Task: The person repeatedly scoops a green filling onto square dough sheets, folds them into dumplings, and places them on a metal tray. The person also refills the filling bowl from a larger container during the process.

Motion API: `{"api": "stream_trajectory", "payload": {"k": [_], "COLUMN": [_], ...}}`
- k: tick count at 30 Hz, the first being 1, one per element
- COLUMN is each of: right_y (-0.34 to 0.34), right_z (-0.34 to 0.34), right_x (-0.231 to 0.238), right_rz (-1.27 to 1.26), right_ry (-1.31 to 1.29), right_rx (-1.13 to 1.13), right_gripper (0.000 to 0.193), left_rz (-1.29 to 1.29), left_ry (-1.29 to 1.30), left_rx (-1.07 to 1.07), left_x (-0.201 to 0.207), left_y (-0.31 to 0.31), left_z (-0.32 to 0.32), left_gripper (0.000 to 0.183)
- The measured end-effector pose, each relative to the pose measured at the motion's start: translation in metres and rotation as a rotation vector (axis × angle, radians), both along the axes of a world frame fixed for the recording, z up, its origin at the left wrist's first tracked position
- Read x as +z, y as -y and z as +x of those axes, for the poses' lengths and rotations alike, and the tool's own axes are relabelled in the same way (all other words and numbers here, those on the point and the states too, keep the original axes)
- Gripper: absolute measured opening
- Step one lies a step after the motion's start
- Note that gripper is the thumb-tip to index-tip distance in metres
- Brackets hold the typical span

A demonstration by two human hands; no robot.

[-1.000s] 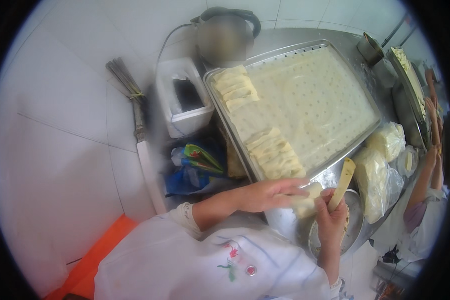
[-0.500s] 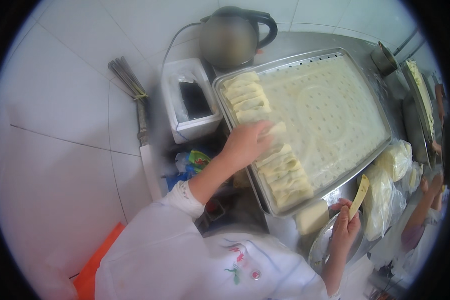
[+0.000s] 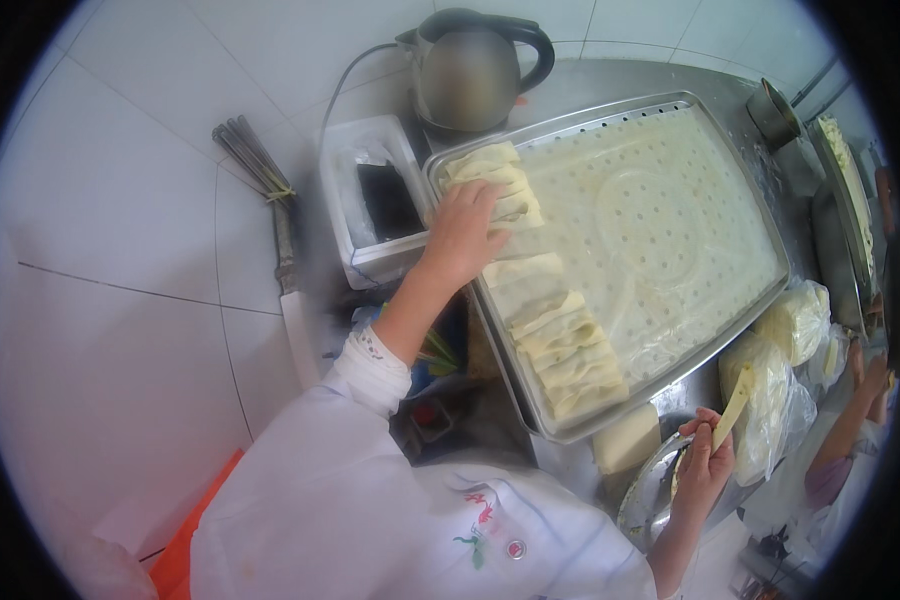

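Note:
A row of pale folded dumplings (image 3: 570,355) lies along the left side of a metal tray (image 3: 780,290) with a perforated bottom. At the far end of that row, my left hand (image 3: 460,230) rests on several dumplings, its fingers on one side of them and its thumb on the other. Part of those dumplings is hidden under the hand. My right hand (image 3: 705,465) is closed round a flat, light-coloured spatula (image 3: 733,408), held tilted upward. Below it sits a round metal bowl (image 3: 638,500), and a stack of pale dough wrappers (image 3: 627,440) lies beside the tray's near edge.
A kettle (image 3: 460,80) stands behind the tray, with a white box (image 3: 345,215) to its left. Bags of pale dough (image 3: 755,390) lie right of the tray. A metal cup (image 3: 772,113) is at the far right. Another person's arm (image 3: 845,425) shows at the right edge.
My left hand has moved from the middle of the row to its far end, uncovering the dumplings there. My right hand still holds the spatula, slightly further right and lower.

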State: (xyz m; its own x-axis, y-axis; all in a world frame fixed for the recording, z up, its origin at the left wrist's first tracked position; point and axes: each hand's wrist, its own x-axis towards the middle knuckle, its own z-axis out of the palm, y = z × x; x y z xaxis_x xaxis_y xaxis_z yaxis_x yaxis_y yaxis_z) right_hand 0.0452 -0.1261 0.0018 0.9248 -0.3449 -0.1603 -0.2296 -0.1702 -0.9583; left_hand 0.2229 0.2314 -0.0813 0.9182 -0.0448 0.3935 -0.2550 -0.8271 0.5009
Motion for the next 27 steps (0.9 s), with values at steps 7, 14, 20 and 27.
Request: {"api": "stream_trajectory", "payload": {"k": [7, 14, 20, 27], "right_y": [0.004, 0.007, 0.008, 0.012], "right_z": [-0.007, -0.015, -0.018, -0.026], "right_x": [0.002, 0.003, 0.003, 0.003], "right_rz": [-0.051, -0.052, -0.054, -0.048], "right_ry": [0.01, 0.01, 0.071, 0.043], "right_rx": [0.005, 0.009, 0.012, -0.031], "right_gripper": [0.018, 0.018, 0.018, 0.018], "left_rz": [-0.013, 0.118, 0.153, 0.128], "left_ry": [-0.02, -0.096, -0.158, -0.124], "left_rx": [-0.032, -0.162, -0.176, -0.051], "left_x": [-0.003, -0.012, -0.007, -0.013], "left_y": [-0.02, -0.047, -0.047, -0.039], "left_z": [0.032, 0.076, 0.076, 0.068], "left_gripper": [0.043, 0.036, 0.031, 0.025]}}
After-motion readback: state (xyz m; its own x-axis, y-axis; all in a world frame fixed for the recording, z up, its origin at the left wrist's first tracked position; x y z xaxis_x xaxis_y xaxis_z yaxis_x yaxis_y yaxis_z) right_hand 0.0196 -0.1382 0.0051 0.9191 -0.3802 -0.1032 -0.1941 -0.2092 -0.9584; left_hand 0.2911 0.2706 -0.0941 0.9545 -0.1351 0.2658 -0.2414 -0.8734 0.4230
